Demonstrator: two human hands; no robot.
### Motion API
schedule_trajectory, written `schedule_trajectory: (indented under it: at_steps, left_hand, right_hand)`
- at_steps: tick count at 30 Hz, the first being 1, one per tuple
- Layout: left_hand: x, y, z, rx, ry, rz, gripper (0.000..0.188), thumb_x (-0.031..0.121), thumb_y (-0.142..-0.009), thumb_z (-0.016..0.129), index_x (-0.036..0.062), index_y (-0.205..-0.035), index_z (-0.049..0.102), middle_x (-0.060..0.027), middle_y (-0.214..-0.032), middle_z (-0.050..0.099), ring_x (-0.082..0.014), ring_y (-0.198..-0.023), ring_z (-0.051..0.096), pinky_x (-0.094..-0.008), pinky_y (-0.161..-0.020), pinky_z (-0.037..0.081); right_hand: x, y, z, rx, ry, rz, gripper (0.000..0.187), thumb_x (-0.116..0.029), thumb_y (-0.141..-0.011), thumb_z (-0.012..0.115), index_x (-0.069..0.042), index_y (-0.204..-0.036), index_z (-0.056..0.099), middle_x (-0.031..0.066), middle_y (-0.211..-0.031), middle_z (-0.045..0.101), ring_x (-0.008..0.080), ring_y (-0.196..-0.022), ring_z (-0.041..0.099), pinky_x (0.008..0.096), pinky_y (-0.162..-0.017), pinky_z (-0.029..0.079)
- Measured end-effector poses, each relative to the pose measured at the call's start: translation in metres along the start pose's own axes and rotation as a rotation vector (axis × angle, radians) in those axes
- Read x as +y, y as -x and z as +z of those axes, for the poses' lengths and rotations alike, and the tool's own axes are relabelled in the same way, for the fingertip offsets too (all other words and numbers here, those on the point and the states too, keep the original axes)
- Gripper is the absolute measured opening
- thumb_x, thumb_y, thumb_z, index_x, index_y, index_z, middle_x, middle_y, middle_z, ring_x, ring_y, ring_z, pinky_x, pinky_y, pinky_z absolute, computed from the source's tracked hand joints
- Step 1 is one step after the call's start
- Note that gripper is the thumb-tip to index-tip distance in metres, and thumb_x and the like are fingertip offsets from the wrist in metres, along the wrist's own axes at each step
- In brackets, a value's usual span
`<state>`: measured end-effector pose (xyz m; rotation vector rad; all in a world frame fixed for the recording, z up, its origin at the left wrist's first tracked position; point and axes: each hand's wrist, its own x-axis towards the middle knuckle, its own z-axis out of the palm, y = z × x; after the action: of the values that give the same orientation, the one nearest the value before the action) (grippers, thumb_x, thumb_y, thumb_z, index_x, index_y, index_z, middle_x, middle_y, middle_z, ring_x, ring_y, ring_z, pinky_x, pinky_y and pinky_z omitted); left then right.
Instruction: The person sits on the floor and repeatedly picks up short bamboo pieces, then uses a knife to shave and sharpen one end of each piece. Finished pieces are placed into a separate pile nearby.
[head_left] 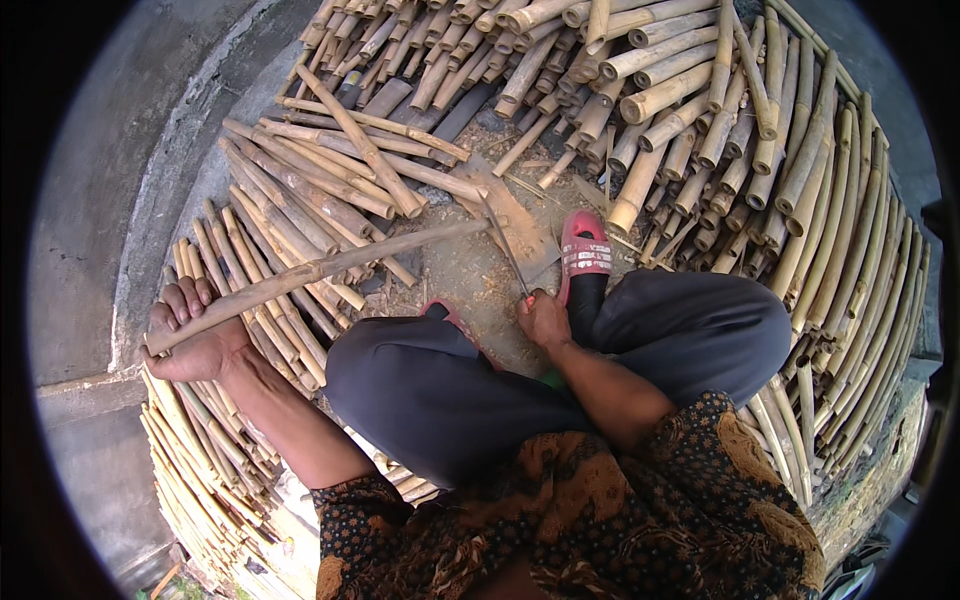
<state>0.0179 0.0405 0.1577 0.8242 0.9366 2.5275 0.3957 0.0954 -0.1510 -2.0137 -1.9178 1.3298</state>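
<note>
My left hand [195, 335] is closed around the near end of a bamboo pole [350, 260], out to the left. The pole slants across in front of my knees, and its far end reaches the blade near the middle. In my right hand [545, 320] is the red handle of a saw [507, 246], its long thin blade pointing away and slightly left. Blade and pole end appear to meet, though I cannot tell whether the blade has cut in. Below them lies a flat brown board [520, 225] dusted with pale shavings.
Cut bamboo [660, 90] is piled high at the far side and curves down the right [860, 240]. More poles [300, 180] lie loosely at the left. A pink sandal [585, 255] is on my right foot beside the board. A grey wall [90, 200] stands left.
</note>
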Motion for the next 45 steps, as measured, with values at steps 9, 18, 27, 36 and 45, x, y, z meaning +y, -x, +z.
schedule_trajectory:
  at_steps: [9,18,27,36,45]
  left_hand:
    - [-0.011,0.007,-0.001,0.306,-0.262,0.241,0.073,0.077,-0.098,0.023,0.0126,-0.084,0.053,-0.0056,-0.064,0.047,-0.018,-0.051,0.048,-0.0285,-0.044,0.041]
    - [-0.003,0.015,0.027,0.329,-0.189,0.144,0.048,0.053,-0.103,0.029,0.0127,-0.081,0.043,-0.0041,-0.072,0.039,-0.0174,-0.061,0.041,-0.0331,-0.055,0.039]
    - [0.008,0.036,0.083,0.059,-0.046,0.077,0.032,0.038,-0.101,0.041,0.0103,-0.085,0.047,-0.0051,-0.079,0.043,-0.0187,-0.07,0.044,-0.0349,-0.065,0.041]
    - [0.015,0.07,0.113,0.042,-0.118,0.068,0.033,0.038,-0.106,0.045,0.0103,-0.088,0.049,-0.0057,-0.084,0.048,-0.0205,-0.083,0.048,-0.0374,-0.08,0.041]
    - [0.017,0.086,0.129,-0.062,-0.13,0.075,0.032,0.037,-0.107,0.043,0.0118,-0.087,0.047,-0.0046,-0.084,0.047,-0.0197,-0.083,0.047,-0.038,-0.082,0.04]
  right_hand:
    - [-0.003,-0.001,-0.002,0.07,-0.019,0.029,0.037,-0.032,-0.09,0.058,0.001,-0.103,0.07,0.029,-0.101,0.07,0.0462,-0.099,0.067,0.0519,-0.09,0.053]
    - [-0.005,-0.008,0.003,0.067,-0.004,0.046,0.039,-0.032,-0.091,0.059,0.001,-0.107,0.069,0.0306,-0.097,0.069,0.046,-0.097,0.068,0.0525,-0.087,0.053]
    - [-0.153,0.084,-0.058,0.003,-0.269,-0.605,0.026,-0.023,-0.088,0.071,0.0,-0.097,0.062,0.0258,-0.08,0.068,0.0458,-0.08,0.069,0.0524,-0.072,0.055]
    - [-0.205,0.108,-0.085,-0.012,-0.366,-0.547,0.019,-0.016,-0.092,0.068,0.001,-0.091,0.059,0.019,-0.07,0.066,0.0425,-0.07,0.069,0.0445,-0.063,0.055]
    - [-0.199,0.11,-0.089,-0.039,-0.401,-0.681,0.024,-0.02,-0.093,0.068,0.001,-0.091,0.058,0.0247,-0.068,0.062,0.0454,-0.069,0.066,0.049,-0.06,0.051]
